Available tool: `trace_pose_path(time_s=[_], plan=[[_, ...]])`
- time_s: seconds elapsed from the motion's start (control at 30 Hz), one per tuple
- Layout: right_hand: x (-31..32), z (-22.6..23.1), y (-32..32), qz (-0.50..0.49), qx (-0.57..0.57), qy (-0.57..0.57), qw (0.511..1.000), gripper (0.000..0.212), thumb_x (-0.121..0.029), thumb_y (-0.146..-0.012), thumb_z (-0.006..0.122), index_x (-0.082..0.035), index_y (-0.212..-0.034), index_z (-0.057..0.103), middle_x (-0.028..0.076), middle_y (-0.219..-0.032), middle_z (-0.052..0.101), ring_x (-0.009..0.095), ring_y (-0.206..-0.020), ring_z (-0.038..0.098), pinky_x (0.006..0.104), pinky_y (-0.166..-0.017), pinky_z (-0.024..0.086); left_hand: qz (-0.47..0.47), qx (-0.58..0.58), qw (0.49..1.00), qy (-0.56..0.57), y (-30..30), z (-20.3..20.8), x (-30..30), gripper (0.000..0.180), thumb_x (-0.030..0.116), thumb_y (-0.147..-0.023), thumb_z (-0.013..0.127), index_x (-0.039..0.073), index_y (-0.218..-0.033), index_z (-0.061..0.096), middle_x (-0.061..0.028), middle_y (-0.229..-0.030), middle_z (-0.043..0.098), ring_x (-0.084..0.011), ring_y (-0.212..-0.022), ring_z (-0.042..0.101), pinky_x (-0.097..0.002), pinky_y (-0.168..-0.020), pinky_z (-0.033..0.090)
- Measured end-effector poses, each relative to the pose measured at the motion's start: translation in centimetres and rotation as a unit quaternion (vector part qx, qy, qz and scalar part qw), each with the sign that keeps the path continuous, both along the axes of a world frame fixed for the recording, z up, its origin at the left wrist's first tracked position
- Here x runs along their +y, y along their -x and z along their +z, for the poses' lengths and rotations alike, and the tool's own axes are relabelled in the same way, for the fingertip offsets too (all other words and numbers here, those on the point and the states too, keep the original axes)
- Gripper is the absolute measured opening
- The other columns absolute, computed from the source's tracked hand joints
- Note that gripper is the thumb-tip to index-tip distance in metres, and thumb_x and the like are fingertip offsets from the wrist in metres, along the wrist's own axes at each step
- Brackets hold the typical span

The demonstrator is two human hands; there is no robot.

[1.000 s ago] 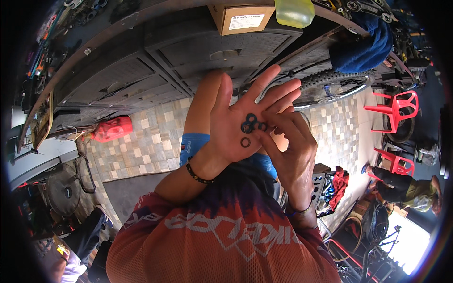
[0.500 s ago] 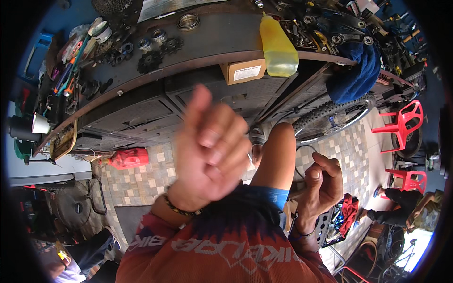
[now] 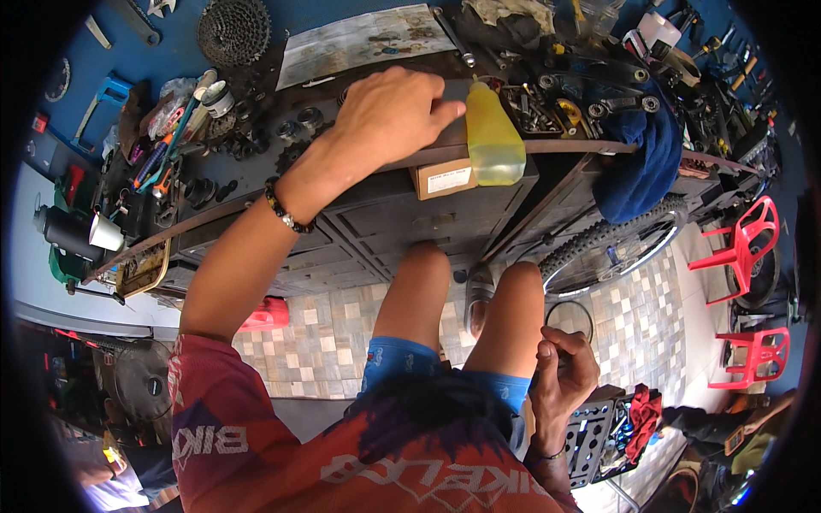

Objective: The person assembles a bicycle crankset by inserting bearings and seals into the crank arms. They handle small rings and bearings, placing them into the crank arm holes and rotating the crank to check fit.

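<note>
My left hand (image 3: 389, 115) reaches over the dark workbench (image 3: 256, 175), back of the hand up, thumb pointing right. Its fingers bend down away from view, so what they touch is hidden. Close to the thumb stands a yellow squeeze bottle (image 3: 494, 141) with a narrow nozzle. Just left of the hand are a bearing-like metal ring (image 3: 310, 117) and a dark sprocket (image 3: 293, 156); the hand covers most of a larger ring. My right hand (image 3: 564, 376) is held low beside my right knee, fingers curled, thumb and forefinger together; anything pinched there is too small to make out.
A small cardboard box (image 3: 445, 179) sits under the bench edge beside the bottle. Rightward are a tray of small parts (image 3: 534, 111), a blue towel (image 3: 641, 154) and a bike wheel (image 3: 616, 248). A black tool case (image 3: 590, 440) lies near my right forearm.
My left hand has moved from in front of my body forward and up over the bench. My right hand stays low at my right side. The view has tilted toward the wall.
</note>
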State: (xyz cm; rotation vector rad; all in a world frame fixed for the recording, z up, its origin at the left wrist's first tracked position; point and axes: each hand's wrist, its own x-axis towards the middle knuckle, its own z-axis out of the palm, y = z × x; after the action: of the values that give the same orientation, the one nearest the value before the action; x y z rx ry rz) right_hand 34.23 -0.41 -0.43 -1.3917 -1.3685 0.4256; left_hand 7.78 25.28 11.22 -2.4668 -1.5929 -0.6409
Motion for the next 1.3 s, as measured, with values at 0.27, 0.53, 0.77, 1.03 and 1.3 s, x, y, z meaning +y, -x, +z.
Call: trace_pose_path(time_s=[0.27, 0.53, 0.77, 1.03, 1.3], plan=[[0.8, 0.7, -0.7, 0.012, -0.029, 0.031, 0.999, 0.013, -0.012, -0.095, 0.080, 0.000, -0.101, 0.079, 0.008, -0.083, 0.072, 0.014, -0.068, 0.063, 0.0273, -0.063, 0.048, -0.086, -0.124, 0.988, 0.027, 3.4, 3.2, -0.5, 0.036, 0.027, -0.106, 0.066, 0.012, -0.139, 0.068, -0.0102, -0.111, 0.077, -0.0191, -0.096, 0.075, -0.0343, -0.081, 0.059], [10.4, 7.7, 2.0, 0.050, -0.022, -0.119, 0.991, 0.017, -0.008, -0.093, 0.081, 0.001, -0.107, 0.078, 0.005, -0.087, 0.066, 0.014, -0.074, 0.061, 0.0280, -0.066, 0.047, -0.043, -0.468, 0.882, 0.039, 5.2, 4.6, -7.3, 0.029, 0.025, -0.110, 0.063, 0.004, -0.124, 0.076, -0.0044, -0.080, 0.072, -0.0051, -0.058, 0.062, -0.0213, -0.049, 0.046], [22.9, 14.0, 8.6, 0.261, -0.228, -0.171, 0.922, 0.014, -0.006, -0.093, 0.074, -0.003, -0.106, 0.076, 0.014, -0.094, 0.075, 0.030, -0.082, 0.073, 0.0404, -0.072, 0.056, -0.010, -0.615, 0.781, 0.107, 4.8, -4.4, -15.7, 0.035, 0.027, -0.113, 0.057, 0.001, -0.105, 0.079, 0.0027, -0.052, 0.056, -0.0009, -0.041, 0.044, -0.0198, -0.041, 0.032], [32.6, 13.3, 13.3, 0.398, -0.371, 0.002, 0.839, 0.020, -0.021, -0.089, 0.080, -0.003, -0.097, 0.078, 0.015, -0.094, 0.079, 0.034, -0.092, 0.076, 0.0447, -0.085, 0.057, 0.094, -0.676, 0.648, 0.339, 2.9, -17.5, -22.7, 0.039, 0.029, -0.114, 0.054, -0.001, -0.103, 0.075, -0.0016, -0.059, 0.059, -0.0073, -0.047, 0.052, -0.0234, -0.045, 0.039], [33.1, 14.0, 14.9, 0.423, -0.376, 0.079, 0.821, 0.028, -0.024, -0.085, 0.085, -0.002, -0.101, 0.077, 0.015, -0.094, 0.079, 0.030, -0.091, 0.076, 0.0399, -0.082, 0.058, 0.075, -0.638, 0.667, 0.378, 5.0, -17.5, -22.6, 0.027, 0.025, -0.112, 0.060, 0.004, -0.109, 0.077, 0.0003, -0.067, 0.065, -0.0052, -0.055, 0.056, -0.0210, -0.050, 0.043]])
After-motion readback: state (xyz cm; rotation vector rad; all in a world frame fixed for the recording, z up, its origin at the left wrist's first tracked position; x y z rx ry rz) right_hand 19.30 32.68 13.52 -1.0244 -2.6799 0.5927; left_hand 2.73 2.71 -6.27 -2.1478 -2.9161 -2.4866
